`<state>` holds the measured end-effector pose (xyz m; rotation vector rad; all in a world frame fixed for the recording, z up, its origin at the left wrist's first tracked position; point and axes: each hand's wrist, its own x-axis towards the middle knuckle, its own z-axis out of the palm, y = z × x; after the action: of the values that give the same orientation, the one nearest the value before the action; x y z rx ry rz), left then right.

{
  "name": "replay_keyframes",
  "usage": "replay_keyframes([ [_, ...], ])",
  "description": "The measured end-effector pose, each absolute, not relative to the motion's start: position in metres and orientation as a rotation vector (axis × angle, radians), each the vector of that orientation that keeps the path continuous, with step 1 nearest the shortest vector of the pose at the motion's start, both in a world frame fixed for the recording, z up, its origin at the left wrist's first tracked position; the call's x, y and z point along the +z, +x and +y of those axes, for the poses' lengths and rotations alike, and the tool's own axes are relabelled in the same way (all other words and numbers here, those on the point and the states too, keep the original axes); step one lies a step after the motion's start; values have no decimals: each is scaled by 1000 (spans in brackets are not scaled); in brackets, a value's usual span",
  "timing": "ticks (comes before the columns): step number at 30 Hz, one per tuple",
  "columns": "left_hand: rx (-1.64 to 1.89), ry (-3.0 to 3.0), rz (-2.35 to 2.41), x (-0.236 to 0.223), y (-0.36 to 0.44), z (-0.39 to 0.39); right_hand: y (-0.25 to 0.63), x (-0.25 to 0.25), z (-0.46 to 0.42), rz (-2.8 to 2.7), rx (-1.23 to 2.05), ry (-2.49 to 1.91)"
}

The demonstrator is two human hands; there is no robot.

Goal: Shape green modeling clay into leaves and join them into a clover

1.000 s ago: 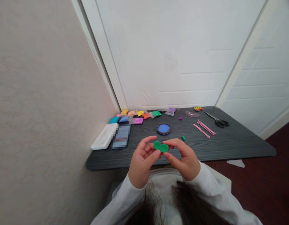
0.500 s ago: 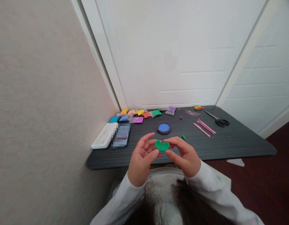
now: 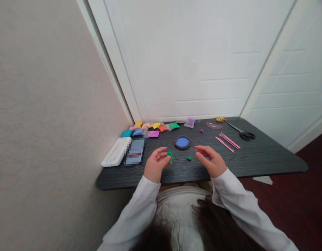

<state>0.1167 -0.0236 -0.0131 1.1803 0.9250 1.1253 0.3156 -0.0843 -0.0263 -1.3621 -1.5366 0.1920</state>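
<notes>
My left hand [image 3: 157,163] pinches a flattened, curved piece of green modelling clay [image 3: 170,156] between thumb and fingers, above the front of the table. The clay is seen partly edge-on and its far side is hidden by my fingers. My right hand [image 3: 210,160] is held apart from it with nothing in it, thumb and forefinger spread a little. Between the two hands a small green clay lump [image 3: 189,158] lies on the dark table [image 3: 267,153]. Just beyond my hands sits a blue clay disc [image 3: 182,142] edged with a ring of dark brown beads of clay.
Pink modelling tools [image 3: 227,141] and black-handled scissors [image 3: 245,135] lie on the right. Coloured clay packets [image 3: 153,134] line the back left. A phone [image 3: 135,151] and a white case [image 3: 116,152] rest at left. A small purple lump [image 3: 201,130] is farther back.
My right hand has let go of the curved green clay and moved right. My left hand keeps it, now turned more edge-on. The small green lump has shifted left and nearer.
</notes>
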Motion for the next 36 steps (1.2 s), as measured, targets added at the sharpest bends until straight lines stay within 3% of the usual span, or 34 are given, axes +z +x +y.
replay_keyframes([
  [13,976,1696,1181,-34,124,36,313,-47,-68,-1830,-41,-1632],
  [19,1083,1711,1255,-32,116,40,312,-48,-64,-1842,-20,-1583],
  [24,1144,1668,1210,-19,113,10,301,-40,-73,-1793,34,-1465],
  [30,916,1698,910,15,113,-54,283,3,-108,-1769,19,-1223],
  [36,986,1900,801,41,107,-81,275,33,-134,-1774,29,-1015],
])
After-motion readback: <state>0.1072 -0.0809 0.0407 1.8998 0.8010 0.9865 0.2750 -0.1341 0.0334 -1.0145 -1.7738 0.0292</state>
